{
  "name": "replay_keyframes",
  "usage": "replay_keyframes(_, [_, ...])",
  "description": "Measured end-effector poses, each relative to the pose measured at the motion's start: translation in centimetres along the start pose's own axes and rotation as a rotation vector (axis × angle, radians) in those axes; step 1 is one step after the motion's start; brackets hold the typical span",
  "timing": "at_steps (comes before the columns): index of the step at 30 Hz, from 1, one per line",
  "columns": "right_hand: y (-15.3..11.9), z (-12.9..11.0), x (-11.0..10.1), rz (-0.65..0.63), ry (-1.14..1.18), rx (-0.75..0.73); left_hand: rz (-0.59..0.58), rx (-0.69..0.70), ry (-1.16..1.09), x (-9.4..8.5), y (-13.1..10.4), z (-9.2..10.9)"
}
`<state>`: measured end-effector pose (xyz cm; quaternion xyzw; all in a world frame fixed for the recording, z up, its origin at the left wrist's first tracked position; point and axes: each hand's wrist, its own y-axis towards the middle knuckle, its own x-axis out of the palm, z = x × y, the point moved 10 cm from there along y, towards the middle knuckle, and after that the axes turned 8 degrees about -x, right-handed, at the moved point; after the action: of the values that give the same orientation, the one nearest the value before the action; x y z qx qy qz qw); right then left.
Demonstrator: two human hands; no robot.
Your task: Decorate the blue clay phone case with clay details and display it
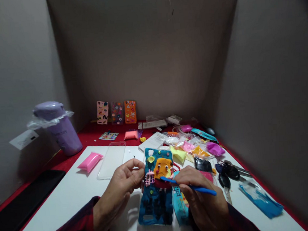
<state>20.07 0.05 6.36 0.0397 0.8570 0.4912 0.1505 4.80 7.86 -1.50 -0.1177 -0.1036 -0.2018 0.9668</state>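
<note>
Grey walls (pixel 148 58) are enclosing a red cloth (pixel 89 136), on which a white board (pixel 77 195) is lying. Above the board, midway between its left and right edges, the decorated phone case (pixel 158 200) is standing tilted, its dark blue front carrying an orange figure (pixel 163 165) with eyes, a pink lattice and small flowers; whether its lower end is touching the board, I cannot tell. The left hand (pixel 119 186) is pinching the case's left edge between thumb and fingers. The right hand (pixel 206 206) is gripping a blue tool (pixel 204 189), its fingers closed around the shaft, and the tip is meeting the lower part of the orange figure. A turquoise item (pixel 181 209) is showing between the case and the right hand. Toward the board's far left corner, a pink packet (pixel 90 161) is lying beside a clear case (pixel 112 161). Colourful packets (pixel 198 152) are crowding the far right corner, while scissors (pixel 224 179) and a blue packet (pixel 262 199) are lying along the right edge. Past the left edge, a black slab (pixel 24 208) and a purple tumbler (pixel 65 135) are occupying the cloth; beyond the far edge, three small decorated cases (pixel 130 111) are standing in a row.
</note>
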Motion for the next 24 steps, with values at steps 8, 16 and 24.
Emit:
replay_keyframes(8, [0.27,-0.38,-0.2,0.018,0.012,-0.023,0.014,0.01,0.004,-0.29,0.18,-0.14])
replay_keyframes(16, [-0.05,0.02,-0.5,0.047,0.025,-0.021,-0.003,0.004,-0.011,-0.09,0.08,-0.07])
replay_keyframes(24, [-0.11,0.15,-0.28,0.026,0.012,-0.01,0.003,-0.007,-0.012,-0.06,0.07,-0.07])
